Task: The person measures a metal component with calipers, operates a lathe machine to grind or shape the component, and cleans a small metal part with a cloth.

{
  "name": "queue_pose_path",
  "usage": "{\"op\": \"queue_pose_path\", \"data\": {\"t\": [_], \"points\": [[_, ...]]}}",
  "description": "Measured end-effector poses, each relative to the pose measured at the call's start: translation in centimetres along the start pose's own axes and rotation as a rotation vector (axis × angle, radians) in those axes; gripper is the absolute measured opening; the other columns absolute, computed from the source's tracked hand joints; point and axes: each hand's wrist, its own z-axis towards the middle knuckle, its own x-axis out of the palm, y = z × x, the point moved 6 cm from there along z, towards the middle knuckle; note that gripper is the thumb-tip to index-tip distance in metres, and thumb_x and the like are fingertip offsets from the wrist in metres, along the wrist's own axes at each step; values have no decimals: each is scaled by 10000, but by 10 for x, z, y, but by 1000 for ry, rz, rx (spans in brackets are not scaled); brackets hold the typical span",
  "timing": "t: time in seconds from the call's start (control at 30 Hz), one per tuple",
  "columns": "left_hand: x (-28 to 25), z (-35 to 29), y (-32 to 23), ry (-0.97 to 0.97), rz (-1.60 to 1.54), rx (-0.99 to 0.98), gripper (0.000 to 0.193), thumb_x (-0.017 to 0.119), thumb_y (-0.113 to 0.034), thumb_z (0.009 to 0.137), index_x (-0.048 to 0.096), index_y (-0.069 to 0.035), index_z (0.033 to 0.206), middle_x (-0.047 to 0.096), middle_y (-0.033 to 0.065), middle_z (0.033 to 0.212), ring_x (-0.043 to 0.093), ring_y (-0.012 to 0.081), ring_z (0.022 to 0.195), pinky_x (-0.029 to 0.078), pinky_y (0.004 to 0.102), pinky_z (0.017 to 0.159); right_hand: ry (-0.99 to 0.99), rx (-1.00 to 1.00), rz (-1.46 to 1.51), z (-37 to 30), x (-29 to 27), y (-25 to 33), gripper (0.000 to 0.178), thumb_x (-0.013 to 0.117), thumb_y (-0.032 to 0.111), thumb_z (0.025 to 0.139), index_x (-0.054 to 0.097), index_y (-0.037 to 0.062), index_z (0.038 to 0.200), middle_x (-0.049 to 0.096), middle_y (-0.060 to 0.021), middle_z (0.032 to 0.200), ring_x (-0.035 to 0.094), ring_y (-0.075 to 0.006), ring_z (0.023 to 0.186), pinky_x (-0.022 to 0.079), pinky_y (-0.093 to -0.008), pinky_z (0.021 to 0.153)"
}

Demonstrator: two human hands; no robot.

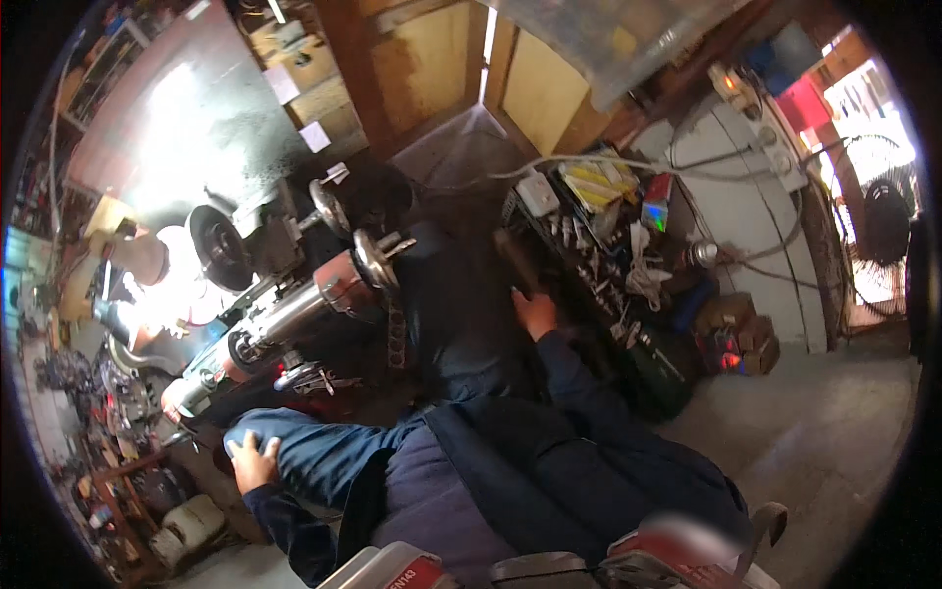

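Note:
My left hand [255,463] lies on my left knee in blue trousers [314,442], its fingers apart and nothing in it. On the other side, my right hand [535,312] rests against my dark right leg [456,304]; its fingers look loosely stretched and partly in shadow. A brownish, elongated object [518,257] sits just beyond those fingers, too dark to name, and I cannot tell if they touch it. Ahead of my left knee stands a machine with a shiny metal cylinder [285,316] and handwheels [373,260].
A crate of metal tools [599,265] and a yellow-striped item [601,185] stand at the right. Behind are a cable [559,159], a power strip [775,147] and a fan [883,221]. A white jug [188,528] is low left. A wooden door [422,69] is at the back.

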Motion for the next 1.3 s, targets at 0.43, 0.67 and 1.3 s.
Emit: {"op": "queue_pose_path", "data": {"t": [0.43, 0.67, 1.3], "points": [[12, -53, -373, 915, -1876, 547, 427, 478, -393, 1030, 534, -22, 1234, 615, 156, 1198, 634, 251, 1063, 536, 365, 895, -155, -1112, 315, -171, -157, 226, 363, 686, 354, 870, 680, 17, 1002, 683, -203, 910, 671, -373, 813, 524, -423, 700], [68, -48, -348, 1075, -1847, 170, 310, 503, -314, 1027, 569, -25, 1117, 581, 66, 907, 574, 197, 792, 494, 320, 692, -663, -11, -491, -23, -207, -25, 374, 721, 320, 838, 696, 47, 1092, 637, -268, 984, 622, -407, 957, 517, -476, 797], [80, -41, -322, 1063, -1737, 168, 272, 539, -285, 1009, 590, -24, 1070, 613, 78, 857, 571, 158, 708, 457, 284, 593, -664, -22, 942, -89, -315, -92, 410, 480, 104, 979, 473, -31, 1366, 597, -209, 1272, 594, -327, 1154, 547, -369, 852]]}}
